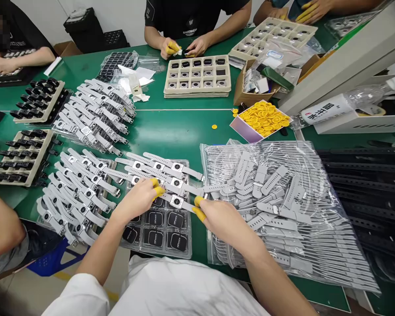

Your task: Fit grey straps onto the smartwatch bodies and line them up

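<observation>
A smartwatch [177, 201] with light grey straps lies back side up over the front part of a clear plastic tray [189, 237]. My left hand [136, 199], with yellow finger cots on its fingertips, is closed on the watch's left strap. The right end of the same watch's strap is pinched by my right hand [220, 219], which also wears yellow finger cots. Strapped watches rest across the tray's far rows, while dark square watch faces [155, 218] show in its near compartments. Right of my right hand, loose grey straps [271, 184] are heaped on a clear bag [335, 245] full of more straps.
Trays of grey-strapped watches [79, 193] stand at the left, beside trays of black watches [23, 151]. Farther back are a beige tray [197, 94], a box of yellow finger cots [263, 120] and a plastic bottle [335, 107]. Other people sit around the green table [171, 127].
</observation>
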The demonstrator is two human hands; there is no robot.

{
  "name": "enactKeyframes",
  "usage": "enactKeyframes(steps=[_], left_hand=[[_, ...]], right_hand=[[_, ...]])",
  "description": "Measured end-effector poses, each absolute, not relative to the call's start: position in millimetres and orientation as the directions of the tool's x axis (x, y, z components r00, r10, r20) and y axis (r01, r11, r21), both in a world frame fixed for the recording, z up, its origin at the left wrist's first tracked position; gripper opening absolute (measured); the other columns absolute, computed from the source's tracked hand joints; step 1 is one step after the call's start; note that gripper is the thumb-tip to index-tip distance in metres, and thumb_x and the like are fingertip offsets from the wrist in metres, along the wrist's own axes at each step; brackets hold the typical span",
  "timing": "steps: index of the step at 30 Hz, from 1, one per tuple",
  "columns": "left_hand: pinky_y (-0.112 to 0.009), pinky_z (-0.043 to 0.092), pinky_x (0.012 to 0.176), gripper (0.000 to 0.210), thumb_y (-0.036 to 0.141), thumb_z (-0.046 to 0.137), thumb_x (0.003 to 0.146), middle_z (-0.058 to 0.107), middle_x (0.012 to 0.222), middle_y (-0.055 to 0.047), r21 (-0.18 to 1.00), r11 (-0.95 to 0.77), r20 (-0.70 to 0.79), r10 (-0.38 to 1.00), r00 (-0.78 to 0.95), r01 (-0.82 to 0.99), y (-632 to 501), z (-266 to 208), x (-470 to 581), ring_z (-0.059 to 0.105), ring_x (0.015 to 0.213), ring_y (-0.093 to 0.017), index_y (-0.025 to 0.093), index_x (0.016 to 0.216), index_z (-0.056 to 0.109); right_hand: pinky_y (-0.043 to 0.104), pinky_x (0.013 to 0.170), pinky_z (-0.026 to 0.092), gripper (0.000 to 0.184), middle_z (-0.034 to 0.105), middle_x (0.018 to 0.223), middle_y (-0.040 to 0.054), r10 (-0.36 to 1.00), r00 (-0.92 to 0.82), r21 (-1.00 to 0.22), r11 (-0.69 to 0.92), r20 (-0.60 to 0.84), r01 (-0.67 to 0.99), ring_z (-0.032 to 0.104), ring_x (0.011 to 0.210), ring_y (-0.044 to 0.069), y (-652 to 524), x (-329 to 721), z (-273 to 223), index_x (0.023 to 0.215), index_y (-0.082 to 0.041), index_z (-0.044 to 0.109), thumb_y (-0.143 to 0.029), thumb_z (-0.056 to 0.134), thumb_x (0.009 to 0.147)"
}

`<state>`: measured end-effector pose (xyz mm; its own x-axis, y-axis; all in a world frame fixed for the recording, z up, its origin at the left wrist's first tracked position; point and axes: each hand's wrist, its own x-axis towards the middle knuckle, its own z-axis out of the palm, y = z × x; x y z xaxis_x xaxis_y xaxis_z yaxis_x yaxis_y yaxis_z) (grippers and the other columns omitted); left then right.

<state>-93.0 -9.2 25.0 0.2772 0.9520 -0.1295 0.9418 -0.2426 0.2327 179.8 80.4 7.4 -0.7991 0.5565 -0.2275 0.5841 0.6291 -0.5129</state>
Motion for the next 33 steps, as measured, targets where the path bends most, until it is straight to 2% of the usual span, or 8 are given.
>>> enactKeyframes(steps=[6,10,15,20,25,29,31,33], left_hand=[[-0.050,0.048,0.099,0.019,0.008,0.056,0.094,0.063,0.123,-0.016,0.100,-0.290,0.093,0.955,0.281,0.952,-24,22,-92,0.054,0.119,-0.033,0.017,0.105,0.069],[-0.055,0.043,0.107,0.024,0.007,0.059,0.092,0.059,0.140,-0.016,-0.032,-0.442,-0.094,0.894,0.438,0.896,-31,37,-102,0.052,0.129,-0.036,0.019,0.110,0.070],[-0.051,0.047,0.105,0.019,0.007,0.060,0.091,0.063,0.135,-0.017,-0.143,-0.515,-0.199,0.852,0.485,0.845,-25,40,-99,0.060,0.121,-0.032,0.017,0.104,0.069],[-0.049,0.049,0.104,0.016,0.011,0.061,0.092,0.064,0.132,-0.019,-0.122,-0.510,-0.140,0.858,0.494,0.851,-24,31,-96,0.061,0.119,-0.032,0.014,0.105,0.069],[-0.052,0.050,0.104,0.012,0.011,0.057,0.096,0.067,0.127,-0.019,-0.147,-0.468,0.041,0.878,0.478,0.872,-32,15,-94,0.062,0.115,-0.033,0.012,0.096,0.069],[-0.052,0.051,0.101,0.013,0.011,0.055,0.097,0.065,0.130,-0.019,0.148,-0.336,0.141,0.938,0.317,0.930,-41,35,-96,0.061,0.119,-0.033,0.014,0.102,0.066],[-0.048,0.054,0.097,0.014,0.014,0.055,0.099,0.065,0.131,-0.017,0.424,-0.213,0.156,0.975,0.161,0.880,-40,52,-94,0.062,0.120,-0.031,0.017,0.111,0.062],[-0.039,0.056,0.090,0.021,0.018,0.052,0.102,0.067,0.128,-0.015,0.699,-0.089,0.128,0.992,-0.002,0.710,-33,62,-87,0.066,0.115,-0.026,0.019,0.122,0.056]], right_hand=[[0.033,0.065,0.043,0.021,0.072,0.099,0.0079,0.715,-0.676,-0.472,0.540,-0.179,0.697,0.068,0.081,0.025,102,219,35,0.106,-0.023,0.066,-0.038,0.051,0.102],[0.040,0.071,0.046,0.041,0.072,0.105,0.0155,0.987,-0.142,-0.283,0.114,-0.079,0.952,0.067,0.089,0.032,159,263,39,0.118,-0.018,0.067,-0.050,0.051,0.098],[0.045,0.077,0.046,0.051,0.068,0.109,0.0256,0.965,0.104,-0.112,-0.134,-0.239,0.985,0.064,0.101,0.040,215,285,11,0.097,-0.013,0.072,-0.062,0.058,0.091],[0.047,0.077,0.042,0.035,0.066,0.081,0.0173,0.958,0.152,-0.335,-0.230,-0.243,0.914,0.063,0.087,0.036,227,286,-3,0.063,-0.022,0.057,-0.051,0.074,0.075],[0.043,0.072,0.046,0.014,0.057,0.063,0.0061,0.970,0.182,-0.580,-0.242,-0.161,0.778,0.061,0.072,0.027,222,289,12,0.066,-0.024,0.054,-0.033,0.060,0.075],[0.041,0.065,0.056,0.011,0.066,0.070,0.0073,0.986,0.163,-0.994,-0.035,-0.018,0.104,0.066,0.063,0.024,201,273,38,0.075,-0.022,0.059,-0.031,0.056,0.069],[0.040,0.058,0.057,0.013,0.068,0.067,0.0060,0.999,-0.030,-0.983,-0.020,-0.015,-0.182,0.064,0.054,0.022,179,252,50,0.076,-0.021,0.063,-0.031,0.065,0.068],[0.035,0.051,0.056,0.013,0.066,0.062,0.0013,0.940,-0.324,-0.952,-0.188,-0.104,-0.240,0.055,0.043,0.016,151,221,55,0.084,-0.022,0.064,-0.034,0.067,0.081]])
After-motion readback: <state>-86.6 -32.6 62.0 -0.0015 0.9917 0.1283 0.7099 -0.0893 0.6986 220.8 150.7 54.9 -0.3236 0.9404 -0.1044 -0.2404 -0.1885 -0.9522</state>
